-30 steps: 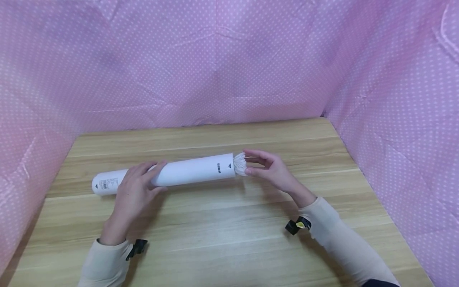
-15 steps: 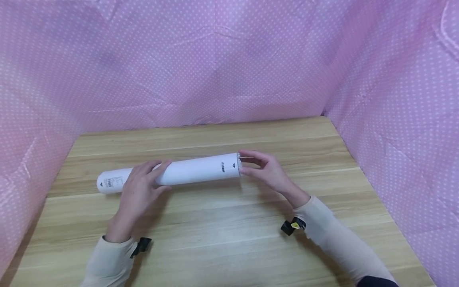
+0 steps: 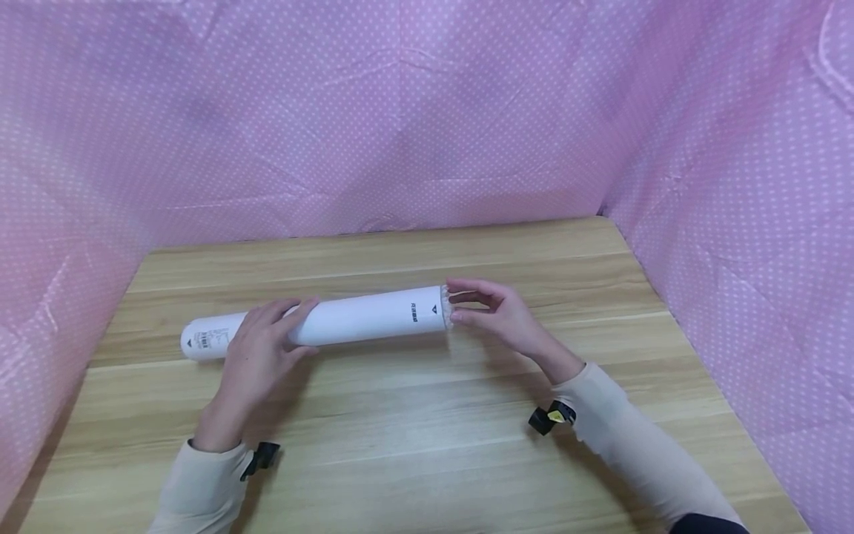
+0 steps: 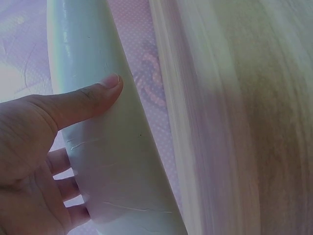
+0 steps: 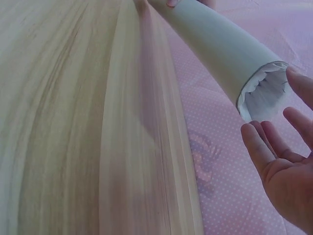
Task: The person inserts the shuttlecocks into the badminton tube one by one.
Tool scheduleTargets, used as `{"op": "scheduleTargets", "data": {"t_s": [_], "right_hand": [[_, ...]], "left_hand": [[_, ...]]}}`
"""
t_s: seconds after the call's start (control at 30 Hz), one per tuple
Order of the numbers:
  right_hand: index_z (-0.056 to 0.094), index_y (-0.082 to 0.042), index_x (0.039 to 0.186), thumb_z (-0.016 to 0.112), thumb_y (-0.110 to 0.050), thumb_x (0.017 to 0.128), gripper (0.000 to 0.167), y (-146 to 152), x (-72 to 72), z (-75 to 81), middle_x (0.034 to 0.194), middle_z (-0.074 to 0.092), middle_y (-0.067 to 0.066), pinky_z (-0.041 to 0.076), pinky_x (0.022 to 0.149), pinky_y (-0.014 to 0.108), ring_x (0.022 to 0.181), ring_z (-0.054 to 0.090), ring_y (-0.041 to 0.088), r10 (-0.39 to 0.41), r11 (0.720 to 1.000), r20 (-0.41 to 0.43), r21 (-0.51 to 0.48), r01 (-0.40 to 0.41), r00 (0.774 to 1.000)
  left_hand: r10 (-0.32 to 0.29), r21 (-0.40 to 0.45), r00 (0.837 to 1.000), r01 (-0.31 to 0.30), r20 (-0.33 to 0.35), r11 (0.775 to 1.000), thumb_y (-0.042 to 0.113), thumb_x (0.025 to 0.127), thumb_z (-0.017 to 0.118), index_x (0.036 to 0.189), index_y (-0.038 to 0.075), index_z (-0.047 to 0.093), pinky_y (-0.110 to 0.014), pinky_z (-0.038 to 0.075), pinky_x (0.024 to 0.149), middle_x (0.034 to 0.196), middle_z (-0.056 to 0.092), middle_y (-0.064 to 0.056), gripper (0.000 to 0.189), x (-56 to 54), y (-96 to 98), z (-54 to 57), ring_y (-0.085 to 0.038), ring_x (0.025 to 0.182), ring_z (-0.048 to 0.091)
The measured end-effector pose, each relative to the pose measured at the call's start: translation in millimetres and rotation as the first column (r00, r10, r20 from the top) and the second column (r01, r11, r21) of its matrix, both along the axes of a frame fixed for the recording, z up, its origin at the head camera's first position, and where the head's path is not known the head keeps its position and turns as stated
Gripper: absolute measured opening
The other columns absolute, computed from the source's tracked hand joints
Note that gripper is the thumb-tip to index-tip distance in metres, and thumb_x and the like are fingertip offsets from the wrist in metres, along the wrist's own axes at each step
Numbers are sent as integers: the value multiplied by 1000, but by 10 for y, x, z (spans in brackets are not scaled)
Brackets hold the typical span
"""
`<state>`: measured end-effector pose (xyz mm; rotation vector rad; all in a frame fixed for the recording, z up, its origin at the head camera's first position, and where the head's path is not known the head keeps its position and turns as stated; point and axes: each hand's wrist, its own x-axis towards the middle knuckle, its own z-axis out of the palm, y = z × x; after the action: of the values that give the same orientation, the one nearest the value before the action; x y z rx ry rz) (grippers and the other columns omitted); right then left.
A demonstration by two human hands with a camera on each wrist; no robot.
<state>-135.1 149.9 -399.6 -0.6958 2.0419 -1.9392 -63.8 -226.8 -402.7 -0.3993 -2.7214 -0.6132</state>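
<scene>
A long white tube (image 3: 367,315) with black print near both ends lies sideways over the table. My left hand (image 3: 263,348) grips it left of the middle; in the left wrist view the thumb of that hand (image 4: 29,132) lies across the tube (image 4: 98,49). White pleated material (image 3: 448,308) shows as a narrow frill at the right end. There my right hand (image 3: 500,319) has its fingertips right at the frill, thumb and fingers spread apart. From the right wrist, crumpled white lining (image 5: 266,93) is visible inside the round mouth, beside the fingers.
The wood-grain table (image 3: 427,445) reaches back to pink dotted cloth (image 3: 400,148) hung behind and on both sides. Black wrist cameras sit on both beige sleeves (image 3: 627,430), close over the tabletop.
The white tube and my left hand have shifted slightly right. The pleated tuft that stuck out of the right end has sunk into the tube, leaving a narrow frill. My right hand moved left, then slightly back.
</scene>
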Motion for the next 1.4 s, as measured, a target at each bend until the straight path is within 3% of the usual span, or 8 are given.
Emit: {"op": "scheduleTargets", "data": {"t_s": [0.5, 0.7, 1.4], "right_hand": [[59, 4, 135, 75, 2, 87, 51, -67, 43, -18, 134, 63, 14, 55, 96, 38, 121, 62, 31, -30, 1000, -19, -5, 30, 999], [56, 9, 135, 72, 7, 88, 50, -95, 41, -33, 134, 60, 18, 53, 99, 39, 123, 59, 36, -16, 999, -53, -39, 14, 998], [58, 8, 134, 71, 8, 88, 48, -116, 33, -28, 133, 58, 19, 54, 97, 41, 120, 60, 37, -9, 1000, -79, 1, 9, 997]], "left_hand": [[5, -3, 1000, -5, -12, 1000, 6, 63, 94, 137, 16, 63, -55, 37, 107, 127, 62, -18, 81, 14, 12, -5, -41, 117, 53], [15, 7, 1000, -15, -8, 1000, 6, 63, 94, 138, 17, 62, -57, 38, 106, 129, 61, -19, 83, 30, 22, 1, -42, 119, 52], [41, 13, 999, -41, 10, 999, 6, 63, 94, 137, 17, 63, -60, 41, 101, 130, 61, -19, 81, 36, 28, 12, -43, 120, 51]]}}
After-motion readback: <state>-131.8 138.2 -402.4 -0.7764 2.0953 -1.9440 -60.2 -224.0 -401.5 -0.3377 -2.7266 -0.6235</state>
